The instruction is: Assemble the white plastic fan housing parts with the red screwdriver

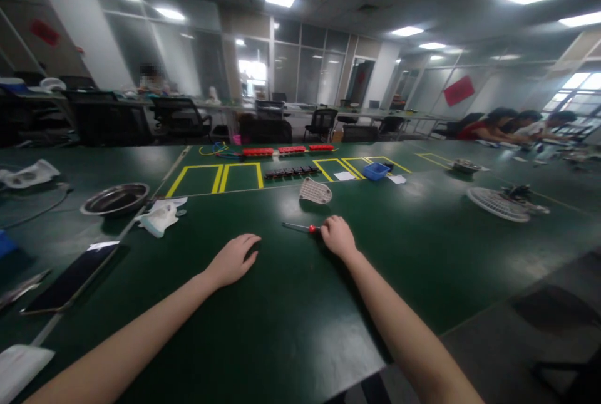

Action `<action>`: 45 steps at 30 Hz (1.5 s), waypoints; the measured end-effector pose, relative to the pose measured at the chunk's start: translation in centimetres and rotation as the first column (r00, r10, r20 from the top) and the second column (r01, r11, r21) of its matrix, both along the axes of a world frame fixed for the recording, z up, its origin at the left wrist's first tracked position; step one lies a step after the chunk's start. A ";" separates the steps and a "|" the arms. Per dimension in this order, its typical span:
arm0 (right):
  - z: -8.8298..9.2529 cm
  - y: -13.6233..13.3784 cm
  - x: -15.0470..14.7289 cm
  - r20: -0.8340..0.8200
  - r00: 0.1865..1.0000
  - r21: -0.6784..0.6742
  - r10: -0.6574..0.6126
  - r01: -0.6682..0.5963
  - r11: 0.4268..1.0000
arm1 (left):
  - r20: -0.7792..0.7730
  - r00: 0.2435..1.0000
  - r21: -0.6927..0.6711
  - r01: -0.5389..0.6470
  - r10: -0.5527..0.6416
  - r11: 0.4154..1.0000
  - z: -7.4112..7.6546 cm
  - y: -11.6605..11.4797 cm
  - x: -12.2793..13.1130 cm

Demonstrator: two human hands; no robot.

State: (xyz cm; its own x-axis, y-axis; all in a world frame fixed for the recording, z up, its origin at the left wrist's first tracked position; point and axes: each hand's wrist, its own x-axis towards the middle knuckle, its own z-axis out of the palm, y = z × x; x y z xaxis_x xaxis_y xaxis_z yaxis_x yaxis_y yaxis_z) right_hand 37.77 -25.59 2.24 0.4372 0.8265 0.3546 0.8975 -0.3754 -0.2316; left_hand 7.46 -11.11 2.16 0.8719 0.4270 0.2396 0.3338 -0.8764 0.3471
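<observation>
My right hand (337, 237) is closed round the red handle of a screwdriver (300, 227) whose thin shaft lies on the green table (291, 304) and points left. My left hand (233, 259) rests palm down on the table a little to the left, fingers stretched out, holding nothing. A small white fan grille (315, 191) lies just beyond the screwdriver.
A metal bowl (115, 198) and a white plastic part (159, 217) sit at left, a dark phone (70, 279) nearer me. Yellow taped boxes (216, 177), red strips (282, 150), black parts (291, 171) and a blue tray (375, 171) lie farther back. A fan guard (498, 203) lies right, where people work.
</observation>
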 end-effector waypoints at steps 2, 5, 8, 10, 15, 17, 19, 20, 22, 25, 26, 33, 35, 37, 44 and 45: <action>0.1 0.6 0.6 -0.046 0.999 0.052 -0.028 0.030 0.998 | 0.028 1.000 -0.027 -0.009 0.010 1.000 -0.2 0.6 -0.4; 0.9 3.0 2.2 -0.129 0.989 0.125 -0.069 0.085 0.988 | 0.048 0.999 -0.018 0.023 -0.022 1.000 -0.4 1.0 -0.6; 2.0 6.7 4.1 -0.158 0.978 0.144 -0.138 0.161 0.976 | 0.054 0.998 -0.005 0.030 -0.030 1.000 -0.5 0.9 -0.7; 2.5 9.0 5.1 -0.188 0.961 0.084 -0.204 0.223 0.971 | 0.053 0.998 0.008 0.026 -0.026 1.000 -0.4 0.9 -0.7; 2.8 12.3 6.5 -0.256 0.927 0.030 -0.273 0.289 0.957 | 0.052 0.998 0.030 0.032 -0.033 0.999 -0.4 0.8 -0.8; 3.0 12.6 7.1 -0.291 0.914 0.022 -0.284 0.303 0.953 | 0.058 0.998 0.033 0.033 -0.035 0.999 -0.4 0.9 -0.8; 3.3 12.4 7.8 -0.333 0.901 0.012 -0.278 0.299 0.954 | 0.061 0.997 0.031 0.035 -0.037 0.999 -0.5 0.9 -0.8; 3.5 12.1 8.2 -0.358 0.894 0.008 -0.271 0.293 0.956 | 0.061 0.997 0.029 0.036 -0.038 0.999 -0.5 0.9 -0.8; 3.9 11.4 8.8 -0.412 0.874 0.006 -0.257 0.285 0.959 | 0.058 0.998 0.028 0.038 -0.039 0.999 -0.4 0.9 -0.8; 4.5 10.2 9.1 -0.496 0.833 0.022 -0.246 0.295 0.955 | 0.052 0.998 0.029 0.043 -0.045 0.999 -0.2 0.8 -0.8; 4.7 9.8 9.0 -0.520 0.819 0.032 -0.243 0.303 0.952 | 0.051 0.998 0.027 0.045 -0.046 0.999 -0.1 0.8 -0.9; 6.2 8.1 4.6 -0.574 0.818 0.236 -0.036 0.208 0.949 | 0.143 0.990 -0.174 0.029 -0.004 0.984 0.1 0.9 -1.0; 6.0 7.9 2.0 -0.552 0.830 0.309 0.085 0.108 0.945 | 0.237 0.967 -0.349 -0.010 0.098 0.937 -0.1 1.4 -0.9; 5.4 7.7 -1.1 -0.531 0.825 0.356 0.192 0.012 0.934 | 0.318 0.921 -0.514 -0.033 0.226 0.857 -0.6 2.1 -0.6; 1.3 5.8 -10.9 -0.467 0.699 0.426 0.541 -0.358 0.831 | 0.470 0.820 -0.596 0.023 0.326 0.802 -1.5 3.2 -0.5; 0.8 5.5 -11.6 -0.447 0.700 0.416 0.558 -0.389 0.822 | 0.472 0.834 -0.557 0.031 0.286 0.830 -1.4 3.0 -0.7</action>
